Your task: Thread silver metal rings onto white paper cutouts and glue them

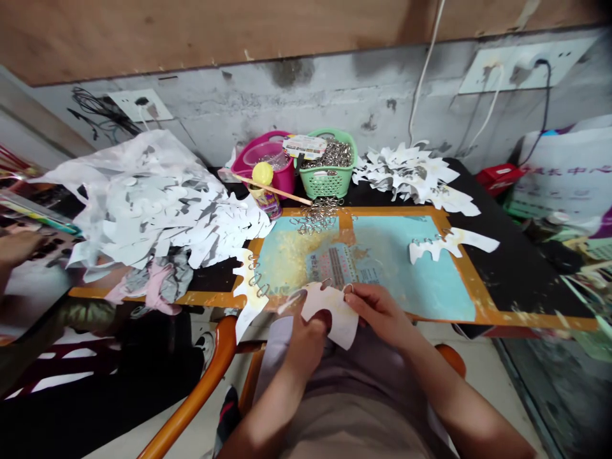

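Just above my lap, at the table's front edge, my left hand (pixel 306 341) grips a white scalloped cutout (pixel 340 319), thumb and fingers closed on its left side. My right hand (pixel 377 311) pinches a small metal ring (pixel 349 289) at the cutout's upper right edge. Another metal ring (pixel 326 283) sits on the top edge. To the left, a similar cutout with several rings (pixel 249 292) hangs partly over the table edge. A third ringed cutout (pixel 449 245) lies on the right of the blue mat (pixel 411 280).
A pile of white cutouts (pixel 157 210) fills the left, with a smaller pile (pixel 406 169) at back right. Behind the loose rings (pixel 318 215) stand a green basket (pixel 329 182) of rings, a pink basket (pixel 287 172), and a can (pixel 268 203) with a stick across. Another person's hand (pixel 19 245) is far left.
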Tool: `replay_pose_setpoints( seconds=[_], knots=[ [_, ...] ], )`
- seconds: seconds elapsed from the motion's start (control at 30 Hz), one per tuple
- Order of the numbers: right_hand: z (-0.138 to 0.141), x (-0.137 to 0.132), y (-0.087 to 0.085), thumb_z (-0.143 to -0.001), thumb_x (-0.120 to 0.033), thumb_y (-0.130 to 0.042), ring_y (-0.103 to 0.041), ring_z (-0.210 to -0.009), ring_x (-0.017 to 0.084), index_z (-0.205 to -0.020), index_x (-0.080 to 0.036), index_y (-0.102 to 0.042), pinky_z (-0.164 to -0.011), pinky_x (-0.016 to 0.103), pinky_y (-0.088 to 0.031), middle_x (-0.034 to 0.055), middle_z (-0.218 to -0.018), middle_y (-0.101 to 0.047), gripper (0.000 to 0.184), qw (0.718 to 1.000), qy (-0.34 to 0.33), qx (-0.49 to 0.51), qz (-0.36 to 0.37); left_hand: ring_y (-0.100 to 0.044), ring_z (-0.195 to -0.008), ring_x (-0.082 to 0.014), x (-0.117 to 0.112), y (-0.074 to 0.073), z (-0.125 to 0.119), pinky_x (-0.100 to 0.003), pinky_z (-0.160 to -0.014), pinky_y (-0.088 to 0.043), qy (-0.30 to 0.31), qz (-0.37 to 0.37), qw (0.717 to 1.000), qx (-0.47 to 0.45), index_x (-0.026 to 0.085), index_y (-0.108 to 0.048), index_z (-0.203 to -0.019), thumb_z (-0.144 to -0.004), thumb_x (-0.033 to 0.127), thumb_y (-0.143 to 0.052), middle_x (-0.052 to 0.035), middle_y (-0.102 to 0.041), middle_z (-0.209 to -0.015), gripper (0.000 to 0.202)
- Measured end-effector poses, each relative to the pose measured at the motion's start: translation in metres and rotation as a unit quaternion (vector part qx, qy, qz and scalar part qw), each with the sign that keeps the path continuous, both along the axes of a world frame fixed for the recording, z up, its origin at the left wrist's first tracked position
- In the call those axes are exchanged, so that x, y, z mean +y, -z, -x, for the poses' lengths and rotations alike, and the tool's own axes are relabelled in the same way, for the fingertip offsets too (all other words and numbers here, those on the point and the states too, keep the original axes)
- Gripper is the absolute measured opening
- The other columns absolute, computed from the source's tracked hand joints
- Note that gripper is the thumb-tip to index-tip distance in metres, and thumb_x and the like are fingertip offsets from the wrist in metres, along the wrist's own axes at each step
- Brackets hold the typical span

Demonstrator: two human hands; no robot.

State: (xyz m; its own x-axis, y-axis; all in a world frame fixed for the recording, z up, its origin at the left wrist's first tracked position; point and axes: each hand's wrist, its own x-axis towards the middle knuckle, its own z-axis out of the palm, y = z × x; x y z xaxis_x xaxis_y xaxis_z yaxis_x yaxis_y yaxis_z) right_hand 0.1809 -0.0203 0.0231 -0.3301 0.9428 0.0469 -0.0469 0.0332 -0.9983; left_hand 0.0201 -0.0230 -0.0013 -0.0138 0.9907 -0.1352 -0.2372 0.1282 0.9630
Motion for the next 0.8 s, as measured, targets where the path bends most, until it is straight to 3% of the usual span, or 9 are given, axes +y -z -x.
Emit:
replay_pose_setpoints(
  seconds=[0.1, 0.17, 0.23, 0.4, 0.53, 0.8],
  knots=[
    [0.003, 0.0, -0.001, -0.091, -0.038, -0.061, -0.044, -0.063, 0.012, -0.09, -0.02, -0.06, -0.054, 0.022, -0.036, -0.0019, -0.073, -0.05, 0.018, 0.994, 0.092, -0.042, -0.031, -0.068, -0.077, -0.0186, 0.0, -0.005, -0.009, -0.03, -0.072, -0.056, 0.015, 0.004, 0.999, -0.051, 0.019, -0.069, -0.096, -0.072, 0.039, -0.08, -0.0067, -0.073, -0.089, 0.033],
    [0.003, -0.001, -0.002, -0.086, -0.031, -0.068, -0.049, -0.07, 0.013, -0.109, -0.023, -0.059, -0.056, 0.023, -0.041, 0.0006, -0.087, -0.056, 0.026, 0.98, 0.17, -0.077, -0.075, -0.067, -0.073, -0.016, 0.002, -0.01, -0.01, -0.027, -0.072, -0.054, 0.008, -0.008, 0.999, -0.052, 0.016, -0.071, -0.089, -0.074, 0.034, -0.08, -0.0057, -0.073, -0.083, 0.025],
    [0.001, -0.003, -0.003, -0.086, -0.026, -0.067, -0.053, -0.076, 0.015, -0.116, -0.026, -0.06, -0.06, 0.024, -0.045, 0.0036, -0.1, -0.057, 0.031, 0.961, 0.203, -0.124, -0.14, -0.066, -0.074, -0.016, 0.004, -0.014, -0.007, -0.026, -0.071, -0.053, 0.012, -0.026, 0.999, -0.019, 0.015, -0.072, -0.091, -0.073, 0.033, -0.08, -0.0061, -0.073, -0.085, 0.026],
    [-0.005, -0.004, -0.007, -0.089, -0.022, -0.064, -0.058, -0.091, 0.02, -0.097, -0.023, -0.069, -0.079, 0.033, -0.049, 0.0072, -0.1, -0.057, 0.009, 0.909, 0.209, -0.231, -0.277, -0.054, -0.057, -0.0124, 0.004, -0.013, -0.001, -0.022, -0.055, -0.043, 0.033, -0.075, 0.99, 0.116, 0.014, -0.066, -0.067, -0.078, 0.038, -0.074, -0.0014, -0.062, -0.063, 0.028],
    [-0.007, -0.005, -0.009, -0.09, -0.017, -0.061, -0.059, -0.087, 0.018, -0.092, -0.022, -0.065, -0.075, 0.03, -0.049, 0.006, -0.095, -0.058, 0.007, 0.91, 0.177, -0.239, -0.288, -0.049, -0.058, -0.0116, 0.006, -0.013, 0.0, -0.023, -0.056, -0.038, 0.048, -0.133, 0.971, 0.193, 0.017, -0.059, -0.062, -0.075, 0.035, -0.075, 0.0019, -0.056, -0.061, 0.028],
    [-0.002, -0.001, -0.003, -0.096, -0.016, -0.05, -0.056, -0.09, 0.021, -0.088, -0.022, -0.061, -0.078, 0.033, -0.048, 0.0078, -0.097, -0.061, 0.015, 0.87, 0.169, -0.307, -0.348, -0.038, -0.058, -0.0105, 0.01, -0.015, -0.003, -0.024, -0.055, -0.029, 0.052, -0.099, 0.968, 0.225, 0.019, -0.045, -0.058, -0.078, 0.032, -0.07, 0.0049, -0.041, -0.059, 0.034]
  ],
)
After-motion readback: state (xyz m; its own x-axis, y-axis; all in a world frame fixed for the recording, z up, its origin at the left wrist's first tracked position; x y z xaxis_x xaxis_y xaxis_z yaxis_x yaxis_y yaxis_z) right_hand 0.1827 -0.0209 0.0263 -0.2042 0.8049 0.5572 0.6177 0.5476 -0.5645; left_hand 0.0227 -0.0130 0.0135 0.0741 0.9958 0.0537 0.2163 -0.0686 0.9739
